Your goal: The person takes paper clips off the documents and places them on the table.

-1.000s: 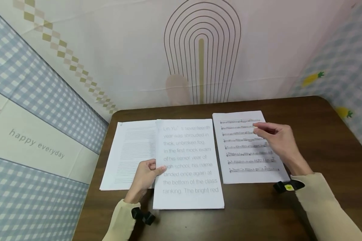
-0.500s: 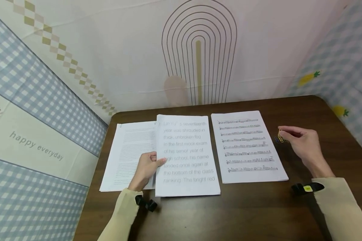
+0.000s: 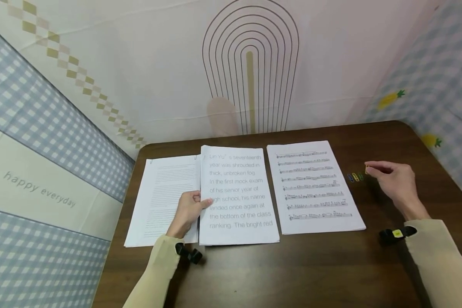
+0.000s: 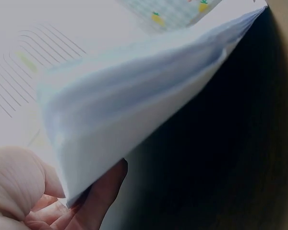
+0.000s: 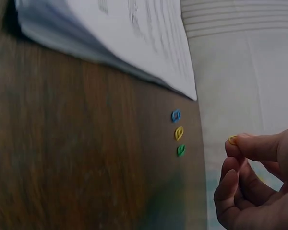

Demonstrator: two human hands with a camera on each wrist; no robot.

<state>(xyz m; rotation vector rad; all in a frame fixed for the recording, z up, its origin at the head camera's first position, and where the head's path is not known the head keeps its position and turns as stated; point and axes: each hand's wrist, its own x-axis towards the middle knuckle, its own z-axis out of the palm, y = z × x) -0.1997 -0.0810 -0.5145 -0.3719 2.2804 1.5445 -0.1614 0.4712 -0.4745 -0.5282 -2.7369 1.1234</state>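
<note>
My left hand (image 3: 188,210) grips the left edge of a paper stack (image 3: 236,196) printed in large type, thumb on top and fingers beneath. In the left wrist view the stack (image 4: 134,96) is tilted up, its sheets slightly fanned at the edge. Over the right side of the table, my right hand (image 3: 397,182) pinches a yellow paper clip (image 5: 233,140) between thumb and index finger. Just left of that hand lie a blue paper clip (image 3: 350,178), another yellow paper clip (image 3: 355,176) and a green paper clip (image 3: 360,176) in a row on the wood.
A sheet-music stack (image 3: 313,188) lies between the held stack and the loose clips. At left, partly under the held stack, lies a small-print stack (image 3: 169,201) with clips on its top edge. A patterned cloth (image 3: 169,77) hangs behind the dark table (image 3: 312,269).
My right hand has moved right, from over the sheet music to beyond the clips, which now show. The held stack has shifted away from me with my left hand.
</note>
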